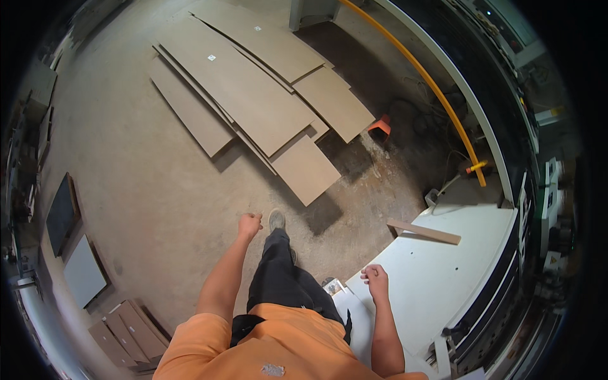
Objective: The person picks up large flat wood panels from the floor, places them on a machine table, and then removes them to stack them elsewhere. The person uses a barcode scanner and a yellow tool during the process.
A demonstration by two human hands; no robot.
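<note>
My left hand [251,225] hangs over the floor in front of me, its fingers loosely curled with nothing showing in them. Just beyond it is my shoe, one foot forward in a stride. To the right, my right hand [375,278] is held over the edge of a white machine table [437,278], its fingers also curled and no object visible in them. A narrow brown strip of board [425,232] lies on that table, past my right hand. Ahead on the floor, large brown boards [247,95] rest in low, overlapping stacks.
A curved yellow bar [421,63] runs along the machine at the right. An orange object [380,126] sits by the boards, near dark cables. Leaning panels, one dark [61,215] and one white [85,271], stand at left, with brown boards [131,332] nearer me.
</note>
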